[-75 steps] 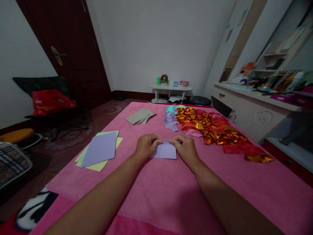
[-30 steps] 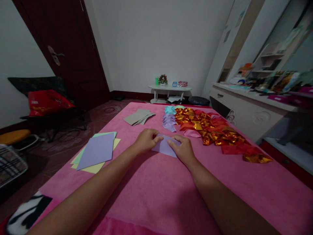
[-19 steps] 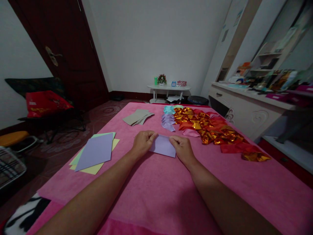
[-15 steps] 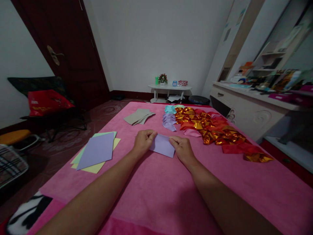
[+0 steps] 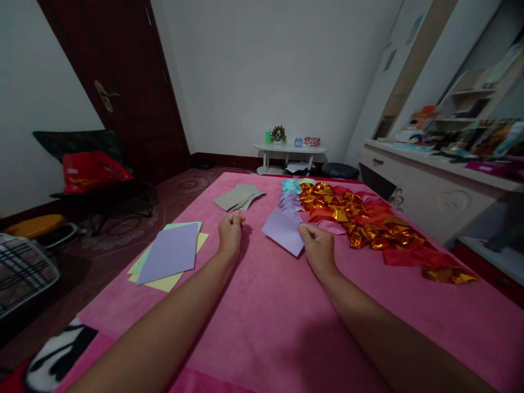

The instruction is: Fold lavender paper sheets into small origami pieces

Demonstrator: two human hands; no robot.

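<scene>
My right hand [image 5: 319,250] pinches a lavender sheet of paper [image 5: 282,232] by its right edge, tilted above the pink cloth. My left hand [image 5: 231,236] is apart from that sheet, to its left, with the fingers closed together and nothing visible in them. Left of it lies a pile of larger sheets: lavender [image 5: 172,252] on top, with yellow [image 5: 161,283] and green edges showing beneath. Beyond my left hand are fanned grey-beige paper pieces [image 5: 237,197]. Just past the held sheet sits a row of folded lavender papers [image 5: 290,202].
Shiny gold-orange foil pieces [image 5: 358,234] and red ones [image 5: 403,254] cover the right side of the pink-covered surface [image 5: 262,327]. A white dresser [image 5: 434,174] stands to the right. At left are a chair with a red bag [image 5: 94,172] and a door [image 5: 118,82].
My left hand has let go of the lavender sheet and drawn away left. My right hand now holds it alone, turned at an angle. The camera view has shifted slightly left.
</scene>
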